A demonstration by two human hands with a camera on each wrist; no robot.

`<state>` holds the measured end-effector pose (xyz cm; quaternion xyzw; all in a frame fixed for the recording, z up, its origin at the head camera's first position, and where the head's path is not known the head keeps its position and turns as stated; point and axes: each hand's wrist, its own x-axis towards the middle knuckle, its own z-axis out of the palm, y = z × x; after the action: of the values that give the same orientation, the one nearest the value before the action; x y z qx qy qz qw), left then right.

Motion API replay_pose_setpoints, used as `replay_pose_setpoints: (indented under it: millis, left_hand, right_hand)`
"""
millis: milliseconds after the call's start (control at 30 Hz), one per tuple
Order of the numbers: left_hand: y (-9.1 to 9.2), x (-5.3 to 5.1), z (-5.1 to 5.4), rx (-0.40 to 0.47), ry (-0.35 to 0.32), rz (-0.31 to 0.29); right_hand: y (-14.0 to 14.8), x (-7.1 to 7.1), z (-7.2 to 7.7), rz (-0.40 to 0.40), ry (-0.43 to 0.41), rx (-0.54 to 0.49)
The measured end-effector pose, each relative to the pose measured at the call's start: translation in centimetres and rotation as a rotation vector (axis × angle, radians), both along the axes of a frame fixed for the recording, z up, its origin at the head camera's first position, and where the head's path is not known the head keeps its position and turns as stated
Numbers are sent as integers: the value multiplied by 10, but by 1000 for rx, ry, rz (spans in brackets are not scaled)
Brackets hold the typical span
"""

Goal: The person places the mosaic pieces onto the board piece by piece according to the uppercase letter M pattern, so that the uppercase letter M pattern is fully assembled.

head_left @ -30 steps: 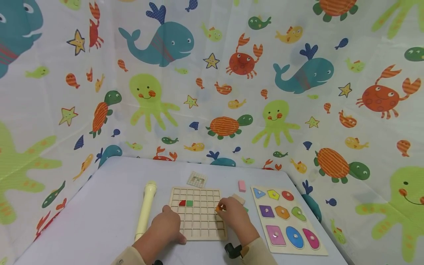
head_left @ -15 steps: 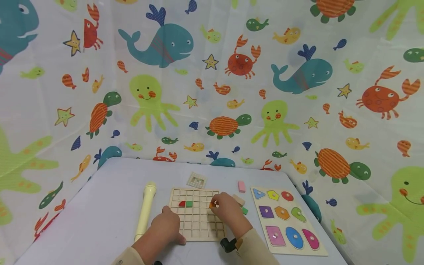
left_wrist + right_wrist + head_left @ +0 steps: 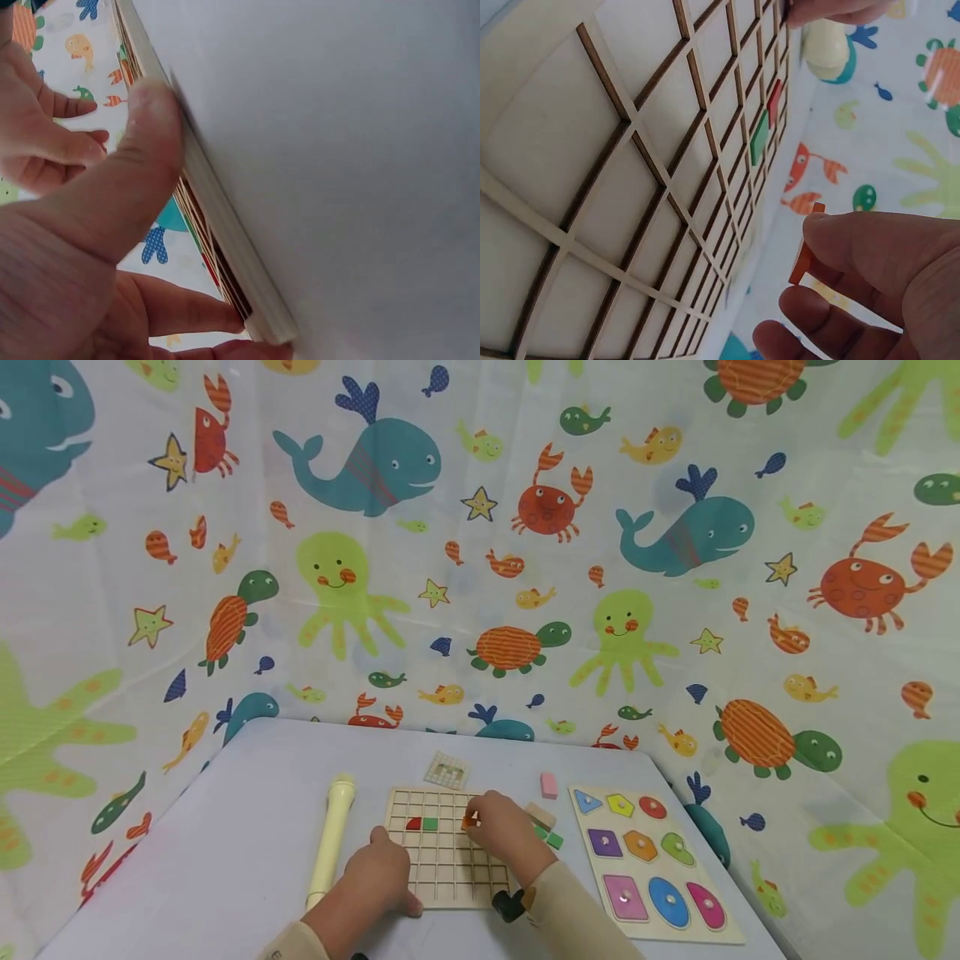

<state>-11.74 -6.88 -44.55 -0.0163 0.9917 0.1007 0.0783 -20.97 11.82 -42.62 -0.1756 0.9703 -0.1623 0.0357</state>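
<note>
The right fingers (image 3: pixel 807 306) pinched an orange tile (image 3: pixel 802 264) over the wooden grid board (image 3: pixel 453 875). A green tile (image 3: pixel 431 824) lay left of them; the left fingers (image 3: pixel 187 309) gripped the board's corner.

In the head view, the grip of the right hand (image 3: pixel 504 828) covers part of the orange piece (image 3: pixel 802 266), so its whole outline cannot be told there. The left hand (image 3: pixel 378 868) hides the near left corner of the grid board (image 3: pixel 427 868). The pattern on the small card (image 3: pixel 447 770) is too small to read. Both sleeves (image 3: pixel 577 918) are cut by the bottom edge. In the left wrist view, the left thumb (image 3: pixel 154 127) looks blurred at its tip.
</note>
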Motion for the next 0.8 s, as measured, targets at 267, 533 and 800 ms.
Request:
replay_pose_setpoints:
  millis: [267,533,800]
  left_hand:
    - [0,-1,-3,30,12,-6]
    - [1,-2,-1,30,6,-11]
    - [-1,-2,-2,58,13,-2]
  right_hand:
    - [-8,-11,-9,72,-48,6]
    - [-13,-20,-11,77,-96,-12]
    - [-21,-33,-13,90,-104,-8]
